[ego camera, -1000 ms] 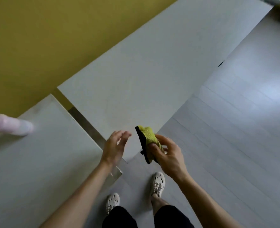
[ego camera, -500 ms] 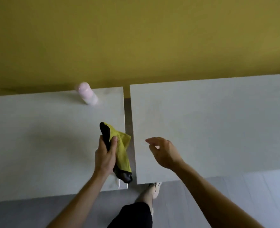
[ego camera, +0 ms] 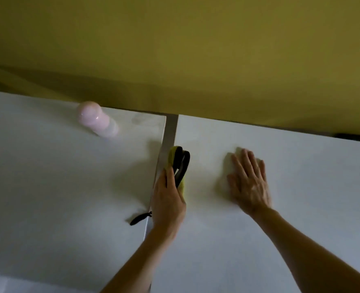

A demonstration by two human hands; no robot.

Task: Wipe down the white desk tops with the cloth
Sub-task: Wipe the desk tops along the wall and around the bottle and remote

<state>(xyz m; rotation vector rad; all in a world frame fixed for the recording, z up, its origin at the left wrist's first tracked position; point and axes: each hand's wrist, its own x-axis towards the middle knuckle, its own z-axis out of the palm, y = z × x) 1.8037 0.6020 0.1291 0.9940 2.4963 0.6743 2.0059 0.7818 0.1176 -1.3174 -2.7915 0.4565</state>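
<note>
Two white desk tops stand side by side against a yellow wall, the left desk (ego camera: pixel 58 176) and the right desk (ego camera: pixel 291 218), with a narrow gap (ego camera: pixel 170 132) between them. My left hand (ego camera: pixel 167 199) grips a folded yellow cloth with black edging (ego camera: pixel 178 163) and holds it on the left edge of the right desk, beside the gap. A black loop of the cloth (ego camera: pixel 139 218) trails onto the left desk. My right hand (ego camera: pixel 248 178) lies flat on the right desk, fingers spread, holding nothing.
A pink bottle (ego camera: pixel 96 121) stands near the back of the left desk, close to the wall. A dark object (ego camera: pixel 351 136) shows at the back edge of the right desk, far right.
I have turned from the floor side to face the desks. The cloth passed from my right hand to my left and came down at the gap. My right hand has flattened onto the right desk.
</note>
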